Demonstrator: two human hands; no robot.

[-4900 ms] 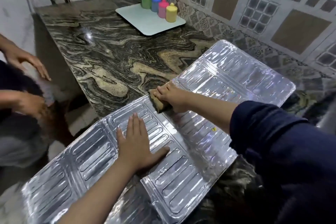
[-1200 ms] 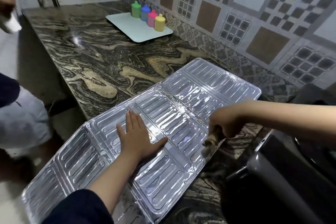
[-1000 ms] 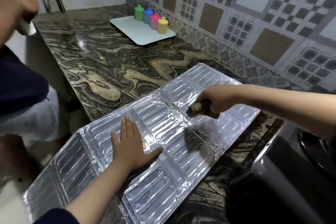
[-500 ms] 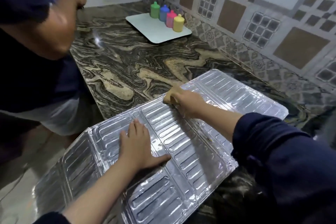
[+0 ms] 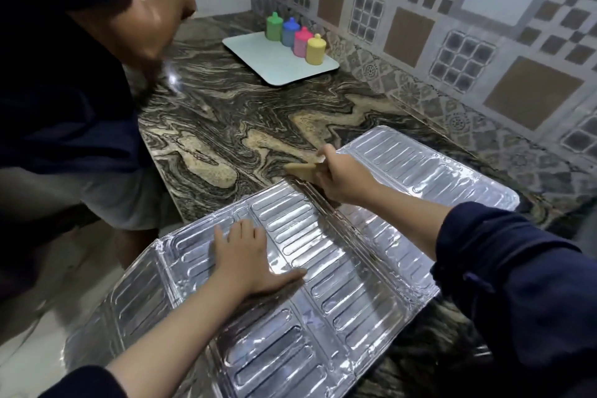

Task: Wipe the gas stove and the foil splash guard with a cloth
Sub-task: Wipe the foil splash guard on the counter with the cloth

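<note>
STEP: wipe guard [image 5: 371,255] | LEFT hand [image 5: 248,255]: fingers flat, pinning guard | RIGHT hand [image 5: 339,178]: fingers grasping cloth [image 5: 302,170] at guard's far edge | we advise light, rib-parallel strokes.

Nothing readable anywhere — no text, label, brand, number or sign.
</note>
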